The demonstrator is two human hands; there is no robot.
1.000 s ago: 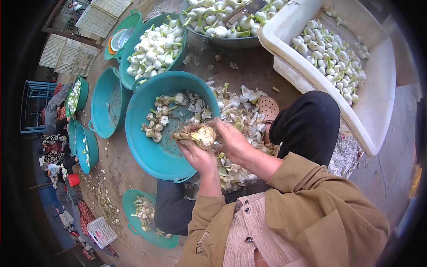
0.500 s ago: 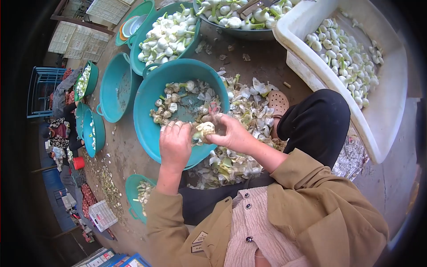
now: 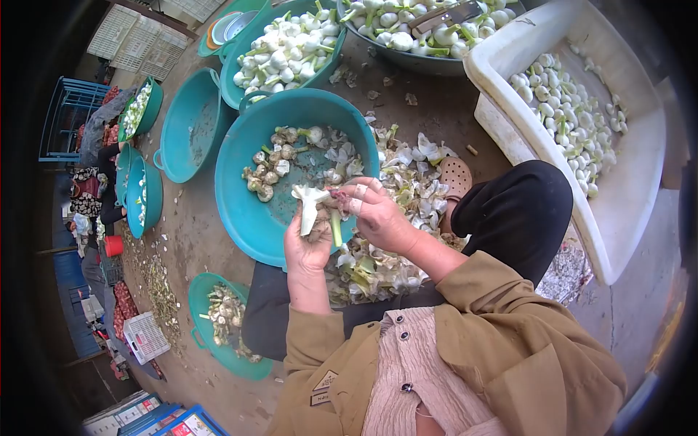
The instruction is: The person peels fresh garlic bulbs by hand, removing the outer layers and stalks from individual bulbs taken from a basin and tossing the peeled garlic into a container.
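Note:
My left hand point(image 3: 308, 249) is closed around a garlic bulb point(image 3: 311, 207) with a white flap of skin spread out and a green stem point(image 3: 336, 227) pointing down. The fingers of my right hand point(image 3: 384, 220) are bent together against the bulb's right side, with wrappings on some of them. A small reddish-pink thing point(image 3: 339, 195) shows at those fingertips; its kind is unclear. Both hands are over the near rim of a large teal tub point(image 3: 231, 211). Inside it, unpeeled garlic bulbs point(image 3: 270, 173) lie to the left and loose skins point(image 3: 342, 154) to the right.
Peeled skins point(image 3: 418, 171) cover the ground right of the tub, near my shoe point(image 3: 456, 178). Peeled garlic fills a green tub point(image 3: 287, 51), a dark basin point(image 3: 407, 57) holding a cleaver point(image 3: 443, 16), and a white trough point(image 3: 502, 80). Another person sits far left.
My left hand has turned palm up under the bulb, and a broad flap of its skin now stands out. My right hand has moved slightly right, its fingers curled in.

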